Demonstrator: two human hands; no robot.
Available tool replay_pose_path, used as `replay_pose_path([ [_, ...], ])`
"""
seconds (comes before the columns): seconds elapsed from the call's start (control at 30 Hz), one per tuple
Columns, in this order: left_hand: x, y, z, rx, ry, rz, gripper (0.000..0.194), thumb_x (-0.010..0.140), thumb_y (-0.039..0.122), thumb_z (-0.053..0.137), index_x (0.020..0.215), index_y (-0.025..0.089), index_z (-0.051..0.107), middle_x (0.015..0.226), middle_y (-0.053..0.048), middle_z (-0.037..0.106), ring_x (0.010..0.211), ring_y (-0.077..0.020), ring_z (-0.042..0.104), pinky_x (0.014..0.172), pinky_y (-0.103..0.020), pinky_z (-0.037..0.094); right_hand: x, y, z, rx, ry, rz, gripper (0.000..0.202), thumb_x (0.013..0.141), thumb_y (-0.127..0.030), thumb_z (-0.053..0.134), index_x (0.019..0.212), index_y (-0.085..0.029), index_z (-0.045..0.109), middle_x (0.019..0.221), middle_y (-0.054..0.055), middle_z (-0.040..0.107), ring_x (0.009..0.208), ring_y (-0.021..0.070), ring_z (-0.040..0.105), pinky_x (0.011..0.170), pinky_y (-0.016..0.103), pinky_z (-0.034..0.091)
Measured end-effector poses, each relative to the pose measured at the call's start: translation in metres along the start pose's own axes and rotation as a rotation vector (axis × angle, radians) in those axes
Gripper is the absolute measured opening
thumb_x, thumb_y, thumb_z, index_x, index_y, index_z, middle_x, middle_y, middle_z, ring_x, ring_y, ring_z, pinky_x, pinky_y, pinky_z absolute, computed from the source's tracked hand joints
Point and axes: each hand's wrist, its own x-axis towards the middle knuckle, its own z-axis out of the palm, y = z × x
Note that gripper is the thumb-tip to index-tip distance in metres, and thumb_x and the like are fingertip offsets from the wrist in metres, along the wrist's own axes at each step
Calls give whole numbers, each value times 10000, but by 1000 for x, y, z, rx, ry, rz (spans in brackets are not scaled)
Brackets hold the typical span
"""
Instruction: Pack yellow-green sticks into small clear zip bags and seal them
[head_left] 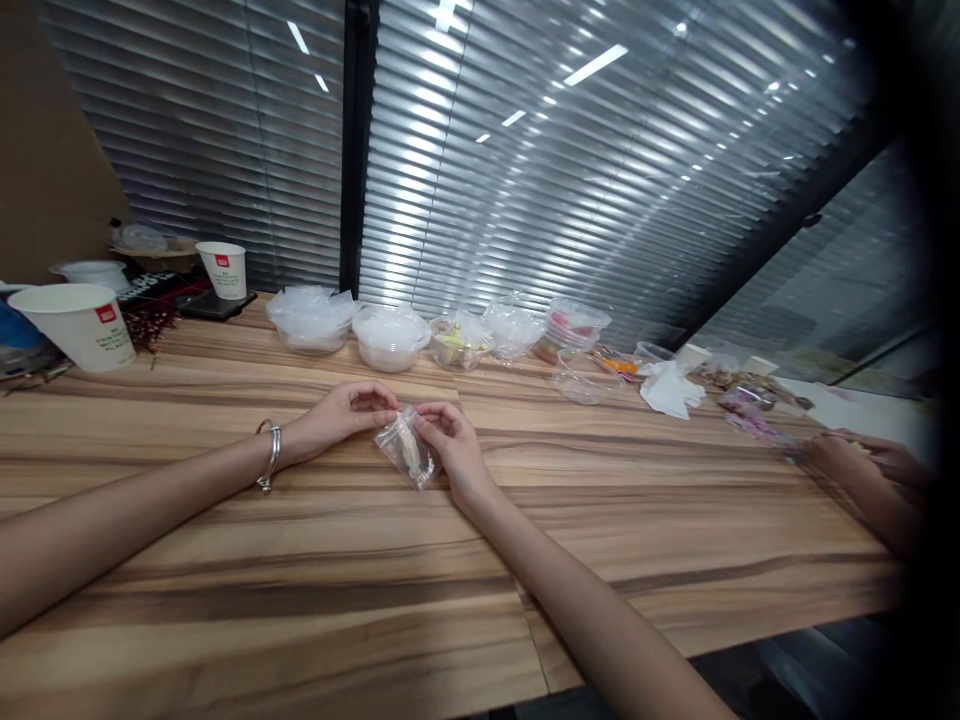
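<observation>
Left grip (349, 410) and right grip (459, 450) pinching a small clear plastic bag (409, 455) by its top edge, brown striped wooden desk (300, 620) open nearside, round translucent plastic bowls (390, 345) beyond

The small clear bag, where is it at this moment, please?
In the head view, the small clear bag is slightly left of and below centre, its upper end held by the left hand and the right hand over the wooden table.
</observation>
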Motion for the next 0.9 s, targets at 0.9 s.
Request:
replay_pose_path([
  [0.9, -1, -1, -3, 108, -51, 18, 229, 704, 346, 667, 852, 173, 650, 868, -48, 647, 826, -190, 582, 774, -314, 461, -2, -1, 3, -17, -74, -40, 181, 692, -306, 680, 816, -193, 612, 715, 3, 627, 624, 134, 543, 574, 239, 417],
])
